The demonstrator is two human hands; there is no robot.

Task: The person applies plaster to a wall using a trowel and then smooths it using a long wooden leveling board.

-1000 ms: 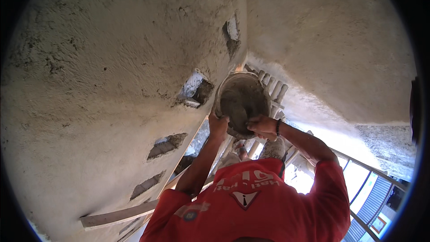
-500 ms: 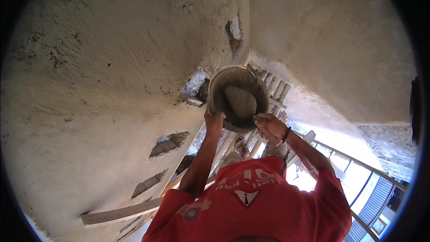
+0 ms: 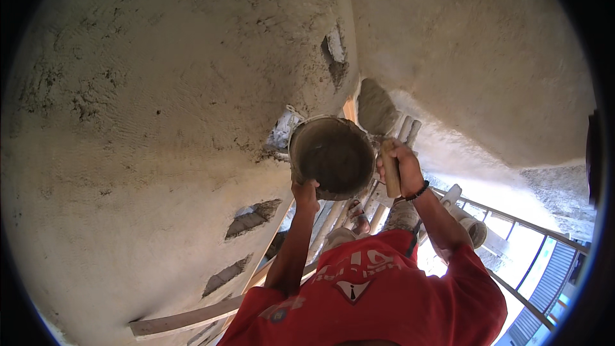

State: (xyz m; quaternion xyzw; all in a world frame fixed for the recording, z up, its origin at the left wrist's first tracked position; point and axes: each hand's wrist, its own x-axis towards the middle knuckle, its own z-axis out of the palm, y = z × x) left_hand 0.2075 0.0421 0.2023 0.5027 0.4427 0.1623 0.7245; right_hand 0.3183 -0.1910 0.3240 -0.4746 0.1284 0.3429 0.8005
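Observation:
My left hand [image 3: 306, 196] grips the near left rim of a round, mortar-stained bucket [image 3: 296, 154]. Wet grey-brown mortar [image 3: 336, 163] lies inside it. In my right hand [image 3: 405, 165], closed around its wooden handle, is a trowel [image 3: 377, 106]. Its broad, rounded blade is coated with mortar and stands outside the bucket, past its far right rim, close to the corner of the walls. A dark beaded bracelet circles my right wrist.
A rough plastered wall [image 3: 160, 141] with several ragged holes fills the left; another wall [image 3: 467, 57] meets it at the corner. Round poles [image 3: 327, 219] form the platform under my feet. A plank [image 3: 186, 320] juts out lower left. A railing [image 3: 512, 219] and a second bucket [image 3: 475, 230] are at right.
My right hand has lifted the trowel out of the bucket and moved it up and right, toward the corner. The bucket has shifted slightly left and nearer.

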